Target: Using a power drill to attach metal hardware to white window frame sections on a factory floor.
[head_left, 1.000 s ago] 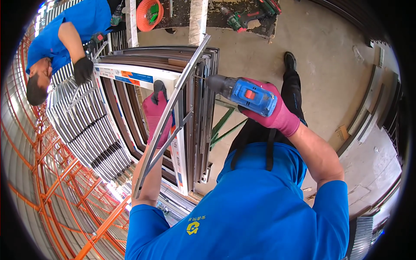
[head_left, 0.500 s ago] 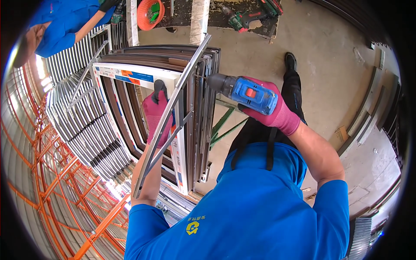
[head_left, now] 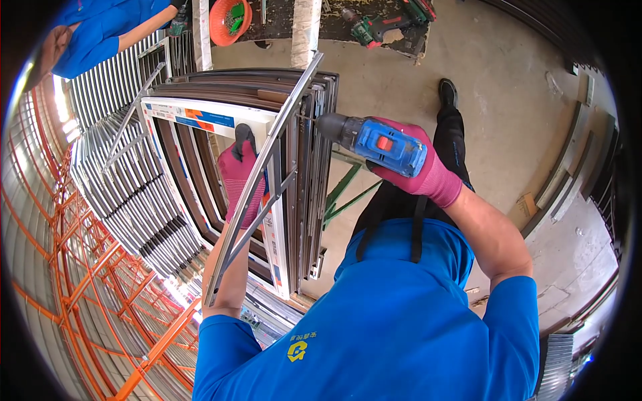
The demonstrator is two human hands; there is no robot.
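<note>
My right hand (head_left: 435, 167), in a pink glove, is closed round a blue cordless drill (head_left: 388, 146) with a red battery button. The drill points left, its thin bit (head_left: 307, 118) reaching the edge of the stacked window frames, at a long metal friction stay (head_left: 271, 144). Whether the bit touches anything is hard to see. Partly behind the stay, my left hand (head_left: 239, 167), gloved in pink with dark fingertips, grips the upper right part of the front white-faced window frame (head_left: 273, 220). Its curled fingers are partly hidden, with one dark digit lying along the frame.
Brown frames (head_left: 267, 83) stand stacked behind the white one. A worn bench (head_left: 321, 33) beyond carries an orange bowl (head_left: 219, 27) and a green drill (head_left: 374, 30). At upper left a co-worker's arm (head_left: 144, 35) holds another drill. Metal profiles (head_left: 127, 194) fill the left.
</note>
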